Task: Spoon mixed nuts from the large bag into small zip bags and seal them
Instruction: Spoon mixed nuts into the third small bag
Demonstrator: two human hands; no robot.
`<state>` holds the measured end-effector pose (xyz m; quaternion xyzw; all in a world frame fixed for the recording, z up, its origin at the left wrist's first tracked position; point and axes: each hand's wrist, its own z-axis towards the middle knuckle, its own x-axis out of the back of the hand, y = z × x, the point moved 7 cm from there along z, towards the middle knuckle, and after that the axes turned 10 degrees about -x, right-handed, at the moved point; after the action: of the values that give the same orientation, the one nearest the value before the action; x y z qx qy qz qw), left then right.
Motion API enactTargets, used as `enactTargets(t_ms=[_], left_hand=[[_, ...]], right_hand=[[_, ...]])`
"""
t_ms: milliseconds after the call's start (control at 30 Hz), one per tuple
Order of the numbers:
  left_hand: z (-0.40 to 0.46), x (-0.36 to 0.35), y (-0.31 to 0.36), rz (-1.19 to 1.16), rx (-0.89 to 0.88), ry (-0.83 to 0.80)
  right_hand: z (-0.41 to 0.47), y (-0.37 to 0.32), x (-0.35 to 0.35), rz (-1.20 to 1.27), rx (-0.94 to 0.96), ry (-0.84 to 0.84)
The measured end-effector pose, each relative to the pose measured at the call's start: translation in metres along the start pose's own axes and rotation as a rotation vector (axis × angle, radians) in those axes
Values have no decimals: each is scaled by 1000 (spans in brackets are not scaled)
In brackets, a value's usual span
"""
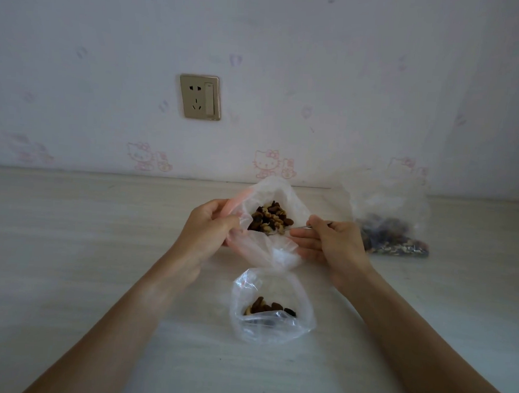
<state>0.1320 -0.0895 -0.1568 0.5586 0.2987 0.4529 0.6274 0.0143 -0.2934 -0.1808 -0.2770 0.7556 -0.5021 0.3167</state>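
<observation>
Left hand (211, 227) gripping zip bag (268, 227), right hand (334, 245) holding spoon (307, 227)

Three clear plastic bags with nuts inside are in view: one held open at the centre (277, 203), one lying nearer on the table (272, 309), and one far right against the wall (392, 221). Two hands work at the centre bag, the left hand (210, 226) and the right hand (332, 245), with one spoon (306, 227) between them. One wall socket (200, 97) sits on the wall, and one table (69, 246) carries everything.
</observation>
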Motion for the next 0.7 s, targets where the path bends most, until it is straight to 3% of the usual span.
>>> enactTargets(t_ms=[300, 700], left_hand=[[-6, -16, 4, 47, -65, -112], [0, -2, -1, 72, -52, 8]], right_hand=[[-2, -3, -9, -16, 56, -40], [-2, -10, 3, -40, 226, 119]])
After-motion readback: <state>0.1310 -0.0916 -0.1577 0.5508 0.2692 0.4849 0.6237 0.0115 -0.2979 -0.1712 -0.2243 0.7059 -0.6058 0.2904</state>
